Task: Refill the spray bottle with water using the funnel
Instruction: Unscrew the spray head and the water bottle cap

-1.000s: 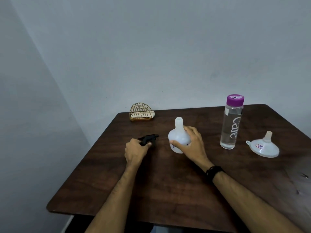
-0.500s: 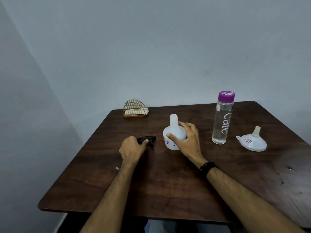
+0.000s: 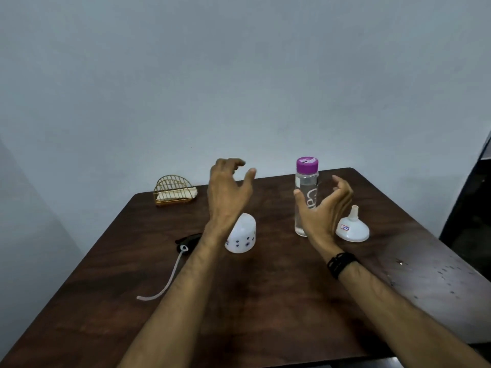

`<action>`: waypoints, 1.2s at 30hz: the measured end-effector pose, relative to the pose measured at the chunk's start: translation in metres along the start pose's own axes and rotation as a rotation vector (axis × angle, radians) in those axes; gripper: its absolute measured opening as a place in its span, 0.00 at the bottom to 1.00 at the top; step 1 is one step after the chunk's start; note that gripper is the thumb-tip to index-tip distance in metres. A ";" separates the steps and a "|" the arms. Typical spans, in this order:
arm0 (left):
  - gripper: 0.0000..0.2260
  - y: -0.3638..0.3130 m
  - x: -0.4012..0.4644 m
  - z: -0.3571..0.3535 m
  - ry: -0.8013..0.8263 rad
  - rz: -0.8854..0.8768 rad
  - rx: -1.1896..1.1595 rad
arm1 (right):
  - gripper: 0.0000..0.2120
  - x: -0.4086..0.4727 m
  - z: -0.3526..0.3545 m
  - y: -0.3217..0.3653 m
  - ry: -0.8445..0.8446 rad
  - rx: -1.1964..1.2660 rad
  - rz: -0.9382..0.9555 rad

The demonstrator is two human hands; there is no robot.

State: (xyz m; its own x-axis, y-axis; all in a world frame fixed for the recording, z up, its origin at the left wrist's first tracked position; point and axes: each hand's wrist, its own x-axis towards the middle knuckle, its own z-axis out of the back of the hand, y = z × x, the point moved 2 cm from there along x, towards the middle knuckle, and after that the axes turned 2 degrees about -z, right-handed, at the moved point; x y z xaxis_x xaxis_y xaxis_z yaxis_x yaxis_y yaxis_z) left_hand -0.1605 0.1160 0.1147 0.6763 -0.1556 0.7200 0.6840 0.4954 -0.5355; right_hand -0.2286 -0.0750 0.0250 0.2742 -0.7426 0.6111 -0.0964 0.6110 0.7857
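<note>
The white spray bottle (image 3: 243, 239) stands uncapped on the dark wooden table (image 3: 265, 301), its neck hidden behind my left wrist. Its black spray head (image 3: 187, 241) lies to the left with the thin dip tube (image 3: 167, 281) trailing toward me. A clear water bottle (image 3: 305, 187) with a purple cap stands to the right. The white funnel (image 3: 352, 228) rests wide side down beside it. My left hand (image 3: 229, 193) hovers open above the spray bottle. My right hand (image 3: 325, 211) is raised open in front of the water bottle, touching nothing.
A gold wire napkin holder (image 3: 174, 191) sits at the table's far left corner by the wall. Small droplets or specks (image 3: 435, 274) mark the table's right side. A dark object (image 3: 475, 208) stands beyond the right edge.
My left hand let go of the spray head, my right hand let go of the spray bottle, and both rose into the air. The view shifted, and the dip tube now shows.
</note>
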 end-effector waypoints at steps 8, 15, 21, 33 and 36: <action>0.25 -0.065 0.019 -0.075 0.363 0.011 -0.228 | 0.26 0.021 -0.010 -0.016 0.551 0.204 -0.139; 0.21 -0.061 0.016 -0.079 0.583 0.023 -0.404 | 0.27 -0.009 -0.014 -0.004 0.639 0.297 -0.110; 0.26 -0.047 0.018 -0.072 0.609 0.051 -0.412 | 0.26 -0.013 -0.013 -0.003 0.629 0.296 -0.126; 0.28 -0.057 0.009 -0.074 0.347 0.036 -0.315 | 0.33 -0.013 -0.019 -0.008 0.599 0.279 -0.109; 0.34 -0.060 0.005 -0.067 0.257 0.044 -0.228 | 0.34 -0.019 -0.019 -0.004 0.567 0.290 -0.056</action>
State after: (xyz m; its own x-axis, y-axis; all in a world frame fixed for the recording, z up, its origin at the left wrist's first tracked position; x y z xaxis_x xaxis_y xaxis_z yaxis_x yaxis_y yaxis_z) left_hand -0.1795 0.0286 0.1209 0.7336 -0.3626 0.5747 0.6763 0.3075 -0.6694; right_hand -0.2152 -0.0579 0.0082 0.7423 -0.4620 0.4853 -0.3007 0.4175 0.8575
